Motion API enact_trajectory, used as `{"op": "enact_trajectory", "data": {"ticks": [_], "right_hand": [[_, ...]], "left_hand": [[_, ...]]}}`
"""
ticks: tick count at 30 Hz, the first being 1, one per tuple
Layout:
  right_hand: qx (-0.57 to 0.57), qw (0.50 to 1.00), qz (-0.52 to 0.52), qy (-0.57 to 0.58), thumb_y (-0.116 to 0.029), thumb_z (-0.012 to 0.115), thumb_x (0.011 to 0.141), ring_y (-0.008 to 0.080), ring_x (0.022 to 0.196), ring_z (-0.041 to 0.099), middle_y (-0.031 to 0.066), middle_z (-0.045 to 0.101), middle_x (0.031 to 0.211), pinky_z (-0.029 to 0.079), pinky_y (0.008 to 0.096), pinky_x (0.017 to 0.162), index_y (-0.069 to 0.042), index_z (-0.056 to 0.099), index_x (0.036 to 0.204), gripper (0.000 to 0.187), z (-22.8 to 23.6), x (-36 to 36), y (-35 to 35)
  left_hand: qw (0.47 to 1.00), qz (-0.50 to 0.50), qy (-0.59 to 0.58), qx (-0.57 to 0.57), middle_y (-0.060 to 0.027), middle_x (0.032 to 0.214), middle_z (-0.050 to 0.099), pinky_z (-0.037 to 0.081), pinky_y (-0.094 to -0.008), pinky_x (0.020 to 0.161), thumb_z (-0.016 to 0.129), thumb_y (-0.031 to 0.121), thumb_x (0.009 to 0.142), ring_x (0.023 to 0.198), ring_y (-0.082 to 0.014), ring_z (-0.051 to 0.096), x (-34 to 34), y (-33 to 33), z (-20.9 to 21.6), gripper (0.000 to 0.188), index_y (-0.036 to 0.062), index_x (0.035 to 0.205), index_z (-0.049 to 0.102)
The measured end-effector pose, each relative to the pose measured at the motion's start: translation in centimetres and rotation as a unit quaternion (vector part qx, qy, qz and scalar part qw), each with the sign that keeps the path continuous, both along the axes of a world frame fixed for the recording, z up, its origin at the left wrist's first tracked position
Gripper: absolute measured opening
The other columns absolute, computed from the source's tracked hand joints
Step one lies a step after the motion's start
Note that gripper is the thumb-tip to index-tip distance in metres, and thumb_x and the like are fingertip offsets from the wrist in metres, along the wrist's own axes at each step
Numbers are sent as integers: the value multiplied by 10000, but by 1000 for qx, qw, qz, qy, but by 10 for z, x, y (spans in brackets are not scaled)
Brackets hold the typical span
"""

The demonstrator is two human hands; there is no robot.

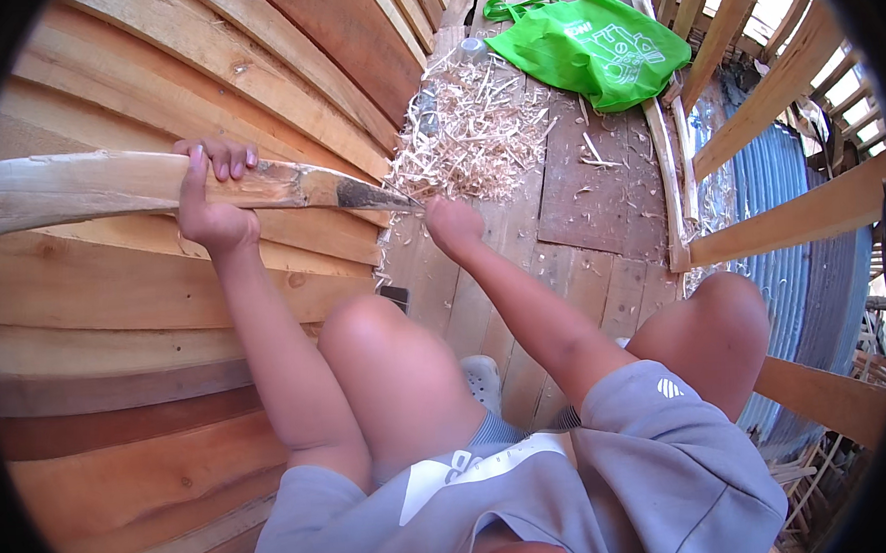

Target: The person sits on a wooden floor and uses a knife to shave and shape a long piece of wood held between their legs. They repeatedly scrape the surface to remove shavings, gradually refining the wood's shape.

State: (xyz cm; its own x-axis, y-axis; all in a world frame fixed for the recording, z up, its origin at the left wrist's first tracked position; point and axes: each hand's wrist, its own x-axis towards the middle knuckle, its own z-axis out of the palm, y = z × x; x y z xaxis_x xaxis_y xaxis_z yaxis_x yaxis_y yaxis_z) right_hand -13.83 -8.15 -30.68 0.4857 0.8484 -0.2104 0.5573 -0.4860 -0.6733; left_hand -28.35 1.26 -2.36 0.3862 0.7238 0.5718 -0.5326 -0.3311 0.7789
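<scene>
A long, pale, slightly curved piece of wood point(78, 185) reaches in from the left rim and lies level in front of the plank wall. My left hand point(217, 203) is closed around its middle, with the thumb on the near face and the fingertips over the top edge. Toward its right end the wood narrows, with brown patches and a dark, pointed section. At that tip my right hand point(454, 224) is a closed fist. What lies inside the fist is hidden, and I cannot tell whether it grips the tip or a small tool.
Curled wood shavings point(471, 140) are heaped on the plank floor point(494, 284) ahead. Beyond lies a bright green bag point(592, 53). A dark phone-like object point(395, 297) sits by my left knee. Wooden slats point(791, 220) and blue corrugated sheeting point(765, 300) stand on the right.
</scene>
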Motion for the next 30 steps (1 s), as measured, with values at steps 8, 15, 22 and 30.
{"op": "enact_trajectory", "data": {"ticks": [8,15,22,30], "right_hand": [[80,971,12,224,-458,270,1040,278,586,615,148,618,703,493,440,535,-13,679,933,614,-18,-12,24],[11,940,-53,336,-489,267,1025,262,695,491,133,507,795,407,425,604,15,619,941,620,-5,-8,34],[30,982,105,153,-268,338,959,468,1152,584,327,620,1181,424,543,1002,81,662,1084,493,30,-11,33],[57,968,-49,240,-342,317,948,489,1045,623,341,651,1040,442,524,978,94,682,991,570,81,-39,39]], "left_hand": [[991,123,48,23,-75,823,515,528,-471,915,520,208,951,869,-238,585,22,-16,0,310,-23,1156,555],[970,216,61,-94,-104,800,563,535,-437,828,574,177,933,764,-247,599,26,-3,-20,221,-31,1008,588],[965,226,-19,-135,-98,718,536,486,-373,705,600,183,924,672,-219,542,12,6,-30,183,18,868,542],[952,250,-55,-165,-99,676,526,487,-347,612,605,128,884,622,-209,532,3,16,-35,169,15,800,510]]}}
